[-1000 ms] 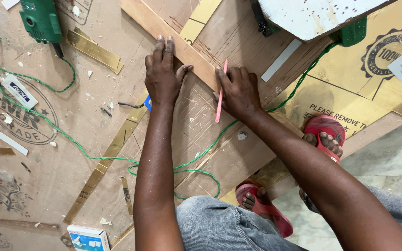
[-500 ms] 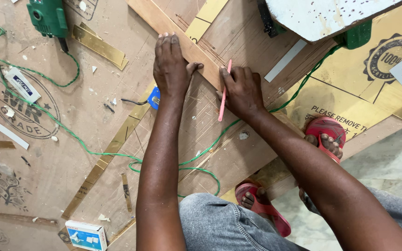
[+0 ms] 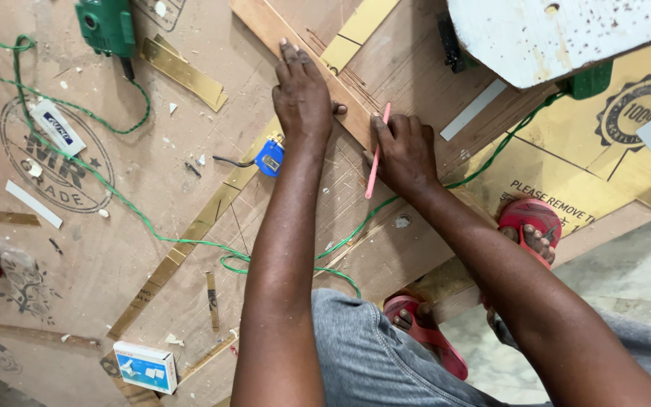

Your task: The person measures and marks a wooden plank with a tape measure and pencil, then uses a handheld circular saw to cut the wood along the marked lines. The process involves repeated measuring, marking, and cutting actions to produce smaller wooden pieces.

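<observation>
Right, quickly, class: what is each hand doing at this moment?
Left hand: open, fingers flat, pressing on the wooden strip.
Right hand: closed on a pink pencil, beside the strip.

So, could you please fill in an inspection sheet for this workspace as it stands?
Surface: brown plywood sheet, scratched, dusty.
Job's things: wooden strip pressed flat by left hand; pink pencil in right hand, tip at the strip's edge.
Clutter: brass strips, blue tape measure, small blue-white box, chips.
Grippers: both hands on the board, side by side.
Cables: green cord loops across the sheet, from green power tool.
Surroundings: red sandals, white speckled board.
</observation>
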